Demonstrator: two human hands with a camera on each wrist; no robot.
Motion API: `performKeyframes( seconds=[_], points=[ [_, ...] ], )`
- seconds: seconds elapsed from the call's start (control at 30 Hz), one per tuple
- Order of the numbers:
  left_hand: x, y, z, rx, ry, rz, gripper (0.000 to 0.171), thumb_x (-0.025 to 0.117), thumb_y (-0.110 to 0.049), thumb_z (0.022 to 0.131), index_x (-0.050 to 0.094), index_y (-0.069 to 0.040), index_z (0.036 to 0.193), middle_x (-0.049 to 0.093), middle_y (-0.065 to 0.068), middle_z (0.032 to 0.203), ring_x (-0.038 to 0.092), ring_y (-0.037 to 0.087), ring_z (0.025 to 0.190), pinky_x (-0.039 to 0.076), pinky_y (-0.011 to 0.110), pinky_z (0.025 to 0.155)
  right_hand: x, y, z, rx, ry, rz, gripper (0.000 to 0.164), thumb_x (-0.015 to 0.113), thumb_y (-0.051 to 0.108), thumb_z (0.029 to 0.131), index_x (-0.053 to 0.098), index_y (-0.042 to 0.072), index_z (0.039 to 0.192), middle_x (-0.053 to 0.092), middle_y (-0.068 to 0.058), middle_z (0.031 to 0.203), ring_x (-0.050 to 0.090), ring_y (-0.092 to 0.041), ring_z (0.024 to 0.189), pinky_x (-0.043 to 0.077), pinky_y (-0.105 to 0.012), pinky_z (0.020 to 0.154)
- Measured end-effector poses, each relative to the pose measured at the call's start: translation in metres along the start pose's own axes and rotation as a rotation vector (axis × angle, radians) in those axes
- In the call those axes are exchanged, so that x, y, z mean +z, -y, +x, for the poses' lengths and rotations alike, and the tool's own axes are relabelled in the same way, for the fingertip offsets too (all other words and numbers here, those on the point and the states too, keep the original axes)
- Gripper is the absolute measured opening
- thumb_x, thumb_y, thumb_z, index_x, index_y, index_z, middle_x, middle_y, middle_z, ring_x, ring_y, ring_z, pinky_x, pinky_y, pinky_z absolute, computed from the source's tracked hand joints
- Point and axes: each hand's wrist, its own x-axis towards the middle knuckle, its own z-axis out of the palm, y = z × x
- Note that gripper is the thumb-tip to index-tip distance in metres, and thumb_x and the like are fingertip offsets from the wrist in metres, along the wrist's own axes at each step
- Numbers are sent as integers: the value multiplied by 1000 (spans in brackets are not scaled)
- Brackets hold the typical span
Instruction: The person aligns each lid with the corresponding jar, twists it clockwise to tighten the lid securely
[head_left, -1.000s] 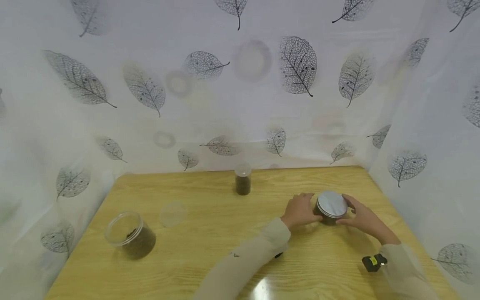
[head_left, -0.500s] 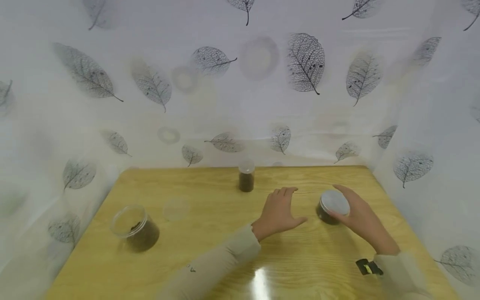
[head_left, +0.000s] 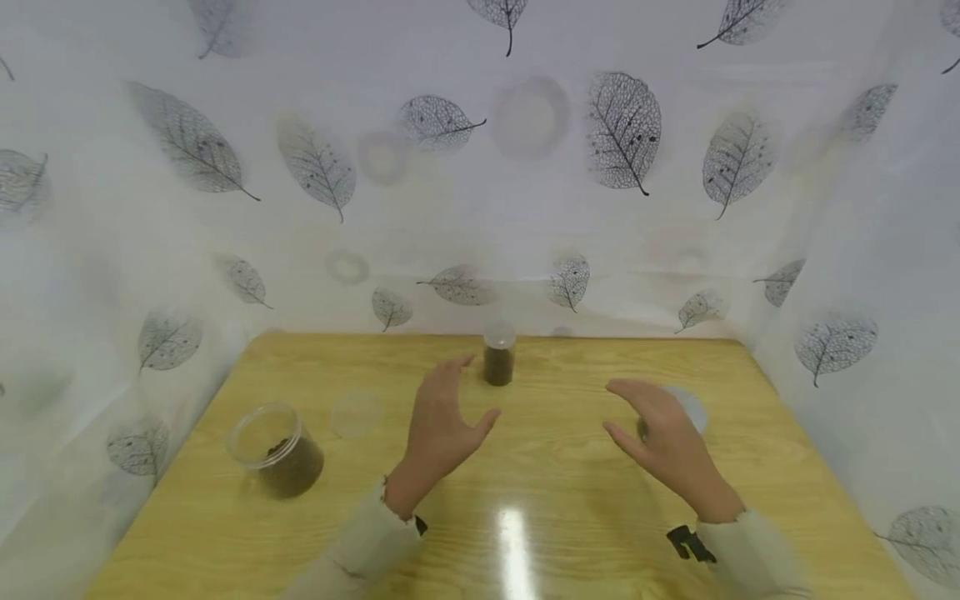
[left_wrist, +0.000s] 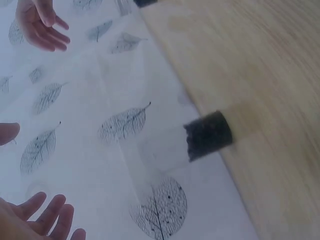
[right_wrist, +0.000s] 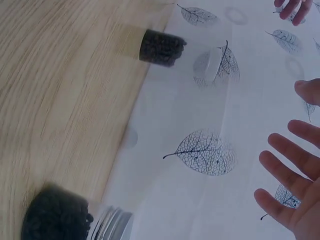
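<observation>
While two hands hover released, three jars, one clear disc on table.

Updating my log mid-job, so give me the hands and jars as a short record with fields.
left hand: holds nothing; apart from the small jar
right hand: holds nothing; partly hides the silver-topped jar in the head view
open jar: no lid on, dark contents; left side of table
small jar: upright, dark contents; near table's far edge
clear disc: flat on table, right of open jar
</observation>
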Motion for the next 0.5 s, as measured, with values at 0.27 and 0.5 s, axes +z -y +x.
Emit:
performKeyframes(
  seconds=[0.27, 0.5],
  points=[
    [-47, 36, -23, -122, -215, 9, 72, 84, -18, 67, 49, 0, 127, 56, 18, 117, 51, 35, 105, 42, 47, 90, 24, 18, 19, -28, 4, 45, 45, 56, 42, 92, 62, 6, 117, 64, -11, 116, 59, -30, 106, 46, -48, 89],
    [-76, 62, -45, -225, -352, 3, 71, 81, -9, 68, 46, 5, 128, 50, 26, 121, 43, 42, 111, 33, 56, 91, 45, 34, 44, -97, 3, 88, 40, 70, 28, 82, 63, 7, 115, 65, -9, 114, 60, -26, 105, 47, -45, 90]
  ],
)
